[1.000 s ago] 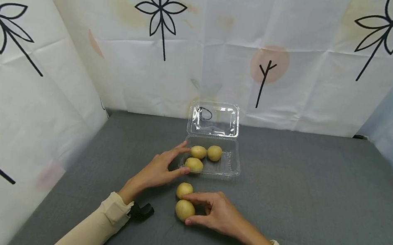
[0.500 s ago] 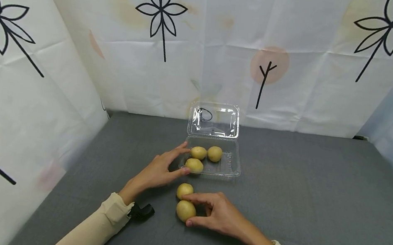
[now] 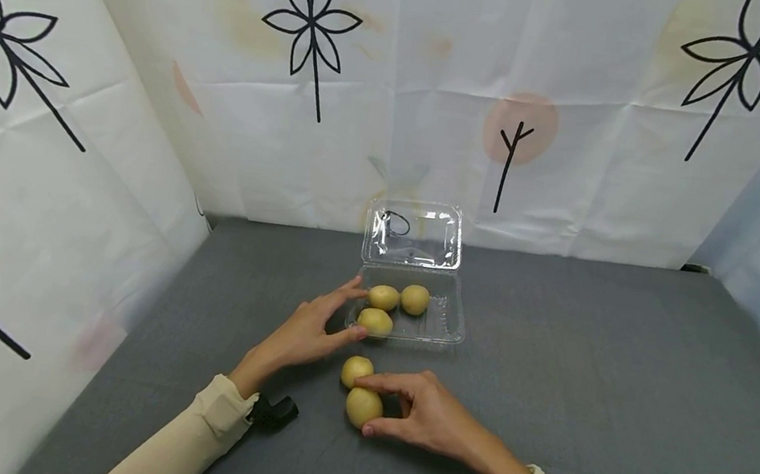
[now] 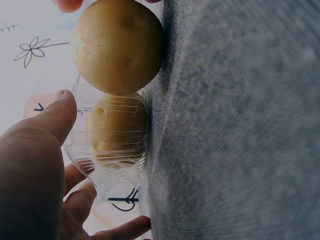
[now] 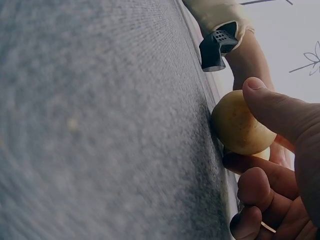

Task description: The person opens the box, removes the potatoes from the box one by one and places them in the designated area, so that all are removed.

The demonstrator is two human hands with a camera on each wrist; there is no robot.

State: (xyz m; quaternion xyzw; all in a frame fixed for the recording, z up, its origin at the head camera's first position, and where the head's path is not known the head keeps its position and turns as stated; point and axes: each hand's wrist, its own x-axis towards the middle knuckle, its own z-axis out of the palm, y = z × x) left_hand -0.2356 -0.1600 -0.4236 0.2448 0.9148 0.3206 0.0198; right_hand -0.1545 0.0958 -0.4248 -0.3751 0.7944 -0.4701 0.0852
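Observation:
A clear plastic clamshell box (image 3: 444, 323) stands with its lid raised at the back, holding three yellow potatoes (image 3: 414, 299) in its left part. My left hand (image 3: 308, 332) rests against the box's left side, fingers extended, thumb at the front corner; the left wrist view shows that thumb (image 4: 57, 117) beside the ribbed plastic wall. Between thumb and index finger, my right hand (image 3: 424, 415) pinches a potato (image 3: 364, 409) on the table. Just beyond it lies another potato (image 3: 357, 371), close to the index fingertip. In the right wrist view the pinched potato (image 5: 240, 122) partly hides the other.
Grey cloth (image 3: 584, 395) covers the table. White printed fabric (image 3: 578, 176) hangs behind and at both sides, close behind the raised box lid (image 3: 417, 234). Black wrist devices (image 3: 273, 412) sit under both forearms.
The near potato shifts slightly right, deeper between my right thumb and index finger. My left hand stays at the box, and the other potatoes keep their places.

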